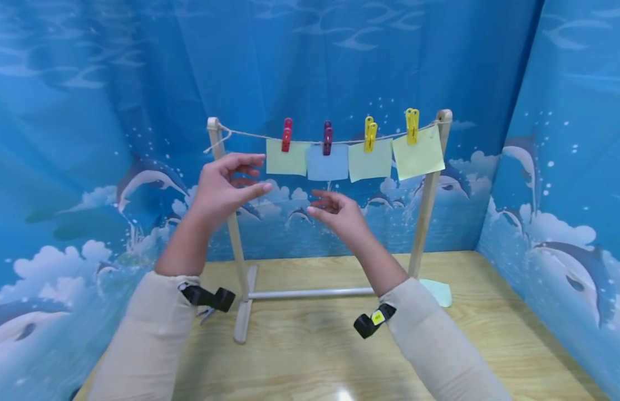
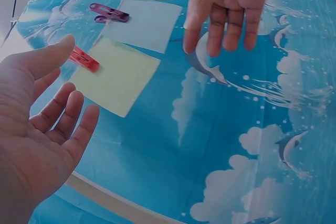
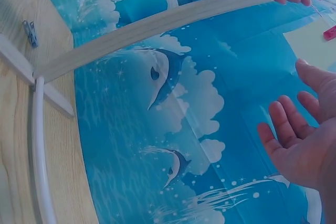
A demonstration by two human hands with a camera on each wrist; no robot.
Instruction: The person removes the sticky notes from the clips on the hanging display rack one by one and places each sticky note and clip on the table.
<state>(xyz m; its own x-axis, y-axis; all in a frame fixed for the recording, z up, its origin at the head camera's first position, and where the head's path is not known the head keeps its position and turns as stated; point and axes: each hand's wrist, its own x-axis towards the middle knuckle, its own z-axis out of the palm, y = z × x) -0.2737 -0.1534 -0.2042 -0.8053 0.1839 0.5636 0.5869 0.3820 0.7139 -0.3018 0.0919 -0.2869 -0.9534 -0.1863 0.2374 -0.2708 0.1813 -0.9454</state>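
String spans the left wooden post and right wooden post; along it, left to right: first pale-green sheet under red clothespin; light-blue sheet under purple clothespin; second pale-green sheet under inner yellow clothespin; yellow-green sheet under outer yellow clothespin; clothespins sit over the upper paper edges, presumably so each sheet hangs from the string without slipping.

Left hand: below the string's left stretch, fingers spread, loosely bent, holding nothing; contact with the first pale-green sheet: cannot tell; right hand: below the string's middle, fingers relaxed, holding nothing.

White rod runs low beneath the string, probably bracing the posts; wood-grain worktop carries a grey-blue clothespin below the string's left end, mint paper below its right end; dolphin-print curtain hangs behind the string.
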